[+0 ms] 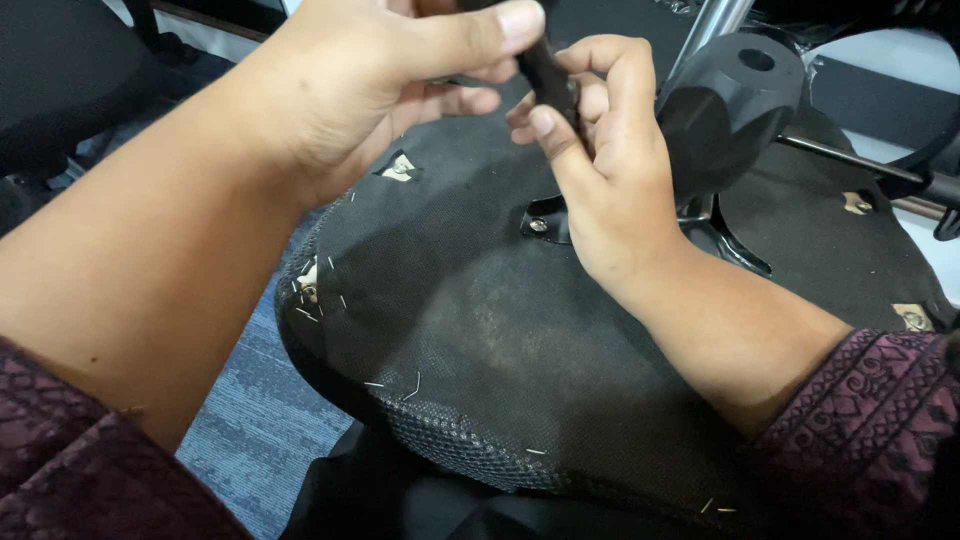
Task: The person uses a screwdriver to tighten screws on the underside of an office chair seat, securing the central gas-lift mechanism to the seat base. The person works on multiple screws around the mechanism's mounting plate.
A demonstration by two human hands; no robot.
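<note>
The right hand (610,165) is pinching a small dark rod-like part (552,78) between its thumb and curled fingers, and the left hand (375,85) is closing on the same part from the other side, its thumb pressing along the upper end. The part is sitting between the 2 hands, right at the fingertips of both, so neither hand is having to reach; its long axis is running from upper left down to lower right, tilting toward the right palm. What the part is exactly is hard to tell, since the fingers are covering most of it. Just below the hands, the upturned underside of a chair seat (470,320) is lying across the person's lap, its black fabric dusty and dotted with loose staples (410,388) near the edge. A metal mounting plate (545,222) with a bolt is showing just under the right wrist. Beyond the right hand, a black plastic hub (730,105) with a round hole is standing close by, with a chrome tube (712,28) rising behind it. Blue-grey carpet (250,420) is covering the floor at the left.
</note>
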